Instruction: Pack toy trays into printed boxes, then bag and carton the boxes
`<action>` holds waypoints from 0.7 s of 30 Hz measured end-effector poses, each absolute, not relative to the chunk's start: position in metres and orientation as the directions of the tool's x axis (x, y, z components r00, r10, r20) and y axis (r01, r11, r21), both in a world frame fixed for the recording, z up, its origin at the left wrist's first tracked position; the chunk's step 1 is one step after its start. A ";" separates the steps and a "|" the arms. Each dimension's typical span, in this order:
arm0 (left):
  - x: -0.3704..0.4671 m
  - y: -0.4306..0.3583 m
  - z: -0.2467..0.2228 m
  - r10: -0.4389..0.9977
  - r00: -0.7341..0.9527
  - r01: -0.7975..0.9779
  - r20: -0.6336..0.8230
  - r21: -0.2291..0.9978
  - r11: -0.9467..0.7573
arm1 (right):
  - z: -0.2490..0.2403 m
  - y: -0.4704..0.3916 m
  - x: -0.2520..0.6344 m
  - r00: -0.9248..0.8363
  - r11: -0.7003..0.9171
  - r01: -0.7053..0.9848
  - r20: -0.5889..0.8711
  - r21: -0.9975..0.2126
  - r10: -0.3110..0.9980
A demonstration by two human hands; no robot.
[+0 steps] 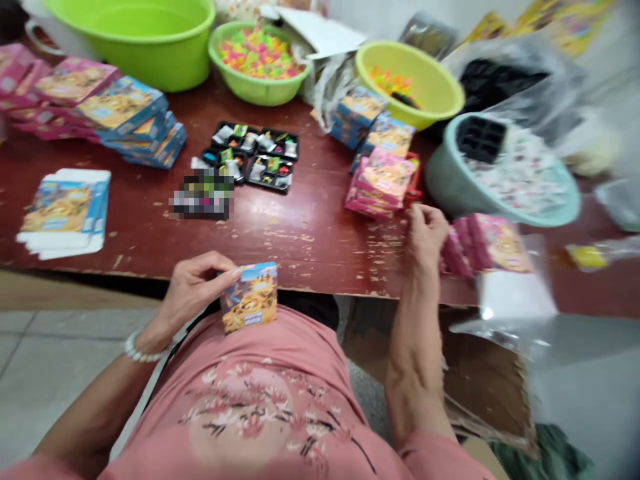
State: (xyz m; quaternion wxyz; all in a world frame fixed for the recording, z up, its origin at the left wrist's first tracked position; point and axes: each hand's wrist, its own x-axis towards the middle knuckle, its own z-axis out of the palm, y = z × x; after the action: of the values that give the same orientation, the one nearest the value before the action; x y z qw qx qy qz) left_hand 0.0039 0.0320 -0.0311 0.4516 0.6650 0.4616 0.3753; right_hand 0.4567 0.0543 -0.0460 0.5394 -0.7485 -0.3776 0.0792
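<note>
My left hand [203, 283] pinches the upper left edge of a small blue and yellow printed box [250, 298], held upright in front of my shirt below the table edge. My right hand [428, 230] is over the table, its fingers bent together beside a stack of pink boxes [383, 180] and a red container [414, 179]; whatever its fingertips hold is too small or blurred to make out. More pink boxes [495, 243] lie just right of that wrist. Black trays [270, 172] filled with small items sit mid-table, and flat blue cartons [63, 210] lie at the left.
Along the back stand a large green tub [145, 50], a green bowl [265, 87] of colourful pieces, a yellow bowl [440, 100] and a light blue basin [450, 173] of white packets. Stacked blue boxes [125, 110] are at the left. The table's front edge [320, 288] runs before me.
</note>
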 end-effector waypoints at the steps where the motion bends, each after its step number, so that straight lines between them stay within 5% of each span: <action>1: 0.004 0.032 -0.028 0.942 0.319 0.275 0.100 0.942 -0.193 | -0.041 0.044 0.432 0.679 -0.040 0.404 0.270 -0.914 0.683; 5: 0.002 0.027 -0.018 0.897 0.385 0.332 0.216 0.874 -0.353 | -0.016 -0.002 0.311 0.316 0.044 0.097 0.073 -0.994 0.946; 9: 0.003 0.013 -0.008 0.817 0.438 0.403 0.375 0.731 -0.551 | -0.011 -0.022 0.223 -0.006 -0.050 -0.077 -0.050 -0.996 0.999; 15: 0.005 -0.006 -0.005 0.672 0.502 0.435 0.544 0.513 -0.740 | -0.014 -0.025 0.207 0.042 -0.013 0.029 -0.012 -1.000 0.999; 21: 0.005 -0.013 -0.004 0.657 0.643 0.518 0.394 0.408 -0.752 | -0.010 -0.033 0.206 0.040 0.003 0.132 0.008 -0.991 0.999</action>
State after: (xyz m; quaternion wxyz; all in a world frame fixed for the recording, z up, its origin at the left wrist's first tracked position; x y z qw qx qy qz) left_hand 0.0045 -0.0127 -0.0041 0.1301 0.8969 0.3275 0.2672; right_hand 0.2061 -0.0331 -0.0095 0.4771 -0.5405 -0.5231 0.4544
